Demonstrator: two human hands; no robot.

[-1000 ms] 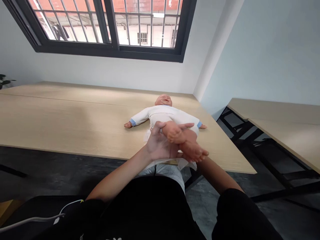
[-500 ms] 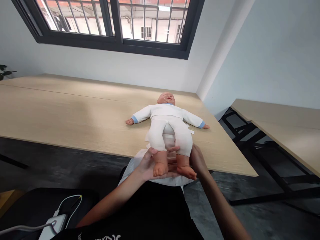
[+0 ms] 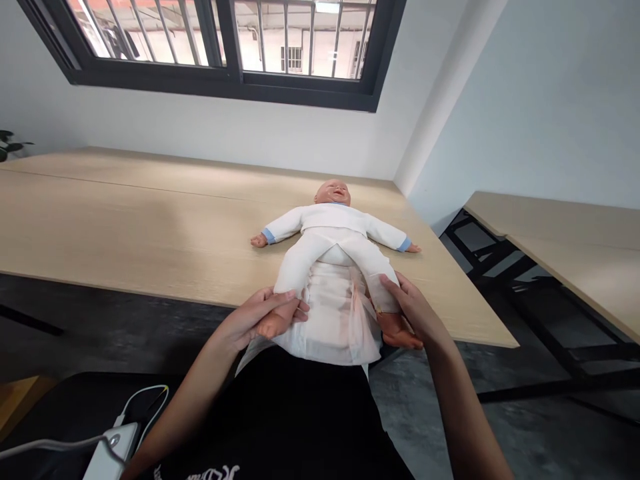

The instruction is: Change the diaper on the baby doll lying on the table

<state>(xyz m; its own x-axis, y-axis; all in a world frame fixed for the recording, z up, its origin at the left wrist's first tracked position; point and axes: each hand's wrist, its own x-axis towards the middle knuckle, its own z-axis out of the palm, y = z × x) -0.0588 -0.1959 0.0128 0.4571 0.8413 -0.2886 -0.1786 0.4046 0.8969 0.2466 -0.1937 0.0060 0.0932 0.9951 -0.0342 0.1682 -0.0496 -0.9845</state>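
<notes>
Wooden table — left hand, right hand hold doll.

plant: cut, left edge | white device: cut, bottom edge | doll ankles: under left hand, right hand

shirt print: a strip of white slanted lettering on the black shirt, right at the bottom edge of the view (only the upper parts of the letters show, the frame cuts off the rest); it cannot be read.
white box: the white box with a cable at the lower left is too small and blurred to make out any letters or brand.
doll's clothes: the doll wears a white top and trousers with blue cuffs; no writing can be made out on the cloth.
readable text, numbers, signs: none.
</notes>
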